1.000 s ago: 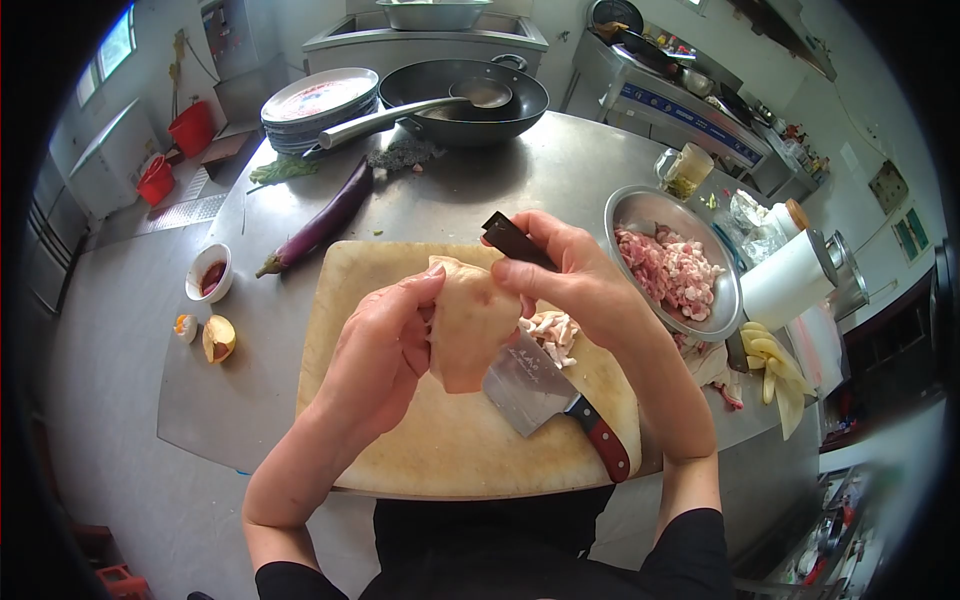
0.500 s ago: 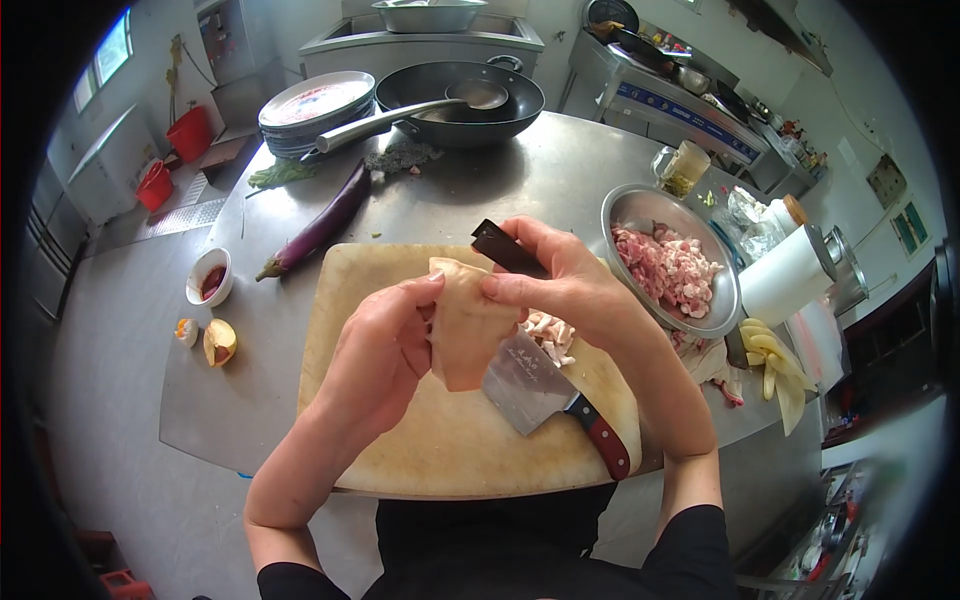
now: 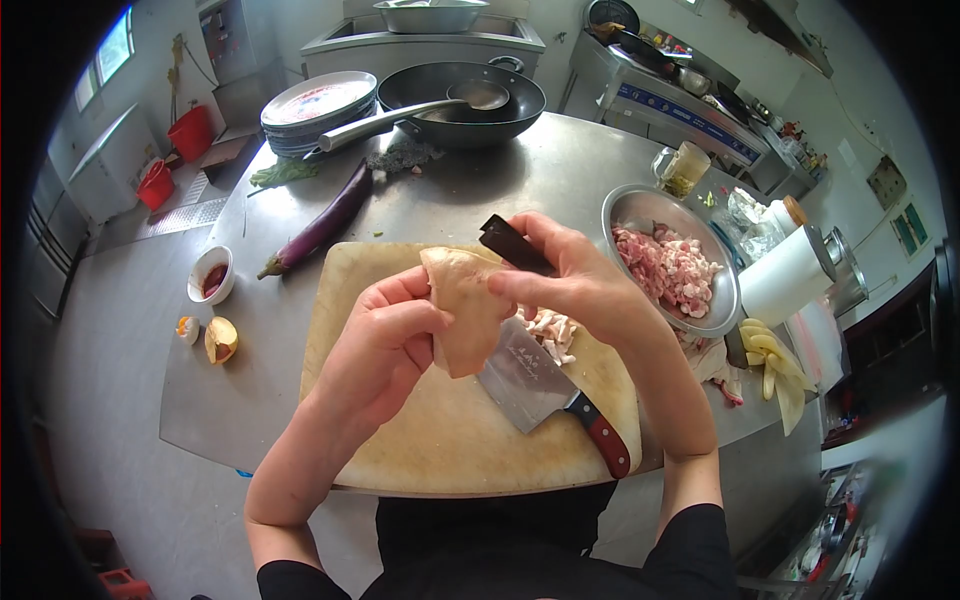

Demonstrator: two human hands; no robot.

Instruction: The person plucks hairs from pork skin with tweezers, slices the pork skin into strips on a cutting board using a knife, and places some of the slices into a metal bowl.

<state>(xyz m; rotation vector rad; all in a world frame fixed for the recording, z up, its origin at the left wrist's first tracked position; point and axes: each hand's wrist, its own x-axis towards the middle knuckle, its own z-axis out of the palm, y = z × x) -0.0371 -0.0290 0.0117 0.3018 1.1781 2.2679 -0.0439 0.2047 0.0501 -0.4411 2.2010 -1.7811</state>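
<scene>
My left hand [image 3: 395,335] pinches the left edge of a pale piece of meat skin [image 3: 465,310], lifted over the cutting board [image 3: 400,450]. My right hand [image 3: 560,270] grips a small dark-handled tool [image 3: 515,245], and its thumb rests on the skin's upper right side. The tool's lower part is hidden by the fingers. Below the skin, a cleaver [image 3: 530,380] with a red and black handle lies flat on the board. Pale cut strips [image 3: 550,333] lie beside its blade, partly behind my right hand.
A metal bowl [image 3: 610,220] of chopped meat stands at the right, near a glass mug [image 3: 682,168] and yellow peeled pieces [image 3: 770,360]. An eggplant [image 3: 320,230], stacked plates [image 3: 318,105], a wok [image 3: 430,120] with a ladle, and a small white bowl [image 3: 223,290] are farther left.
My left fingers have shifted their hold on the skin, which has turned slightly and risen a little. My right hand has moved slightly, with the tool still in it.
</scene>
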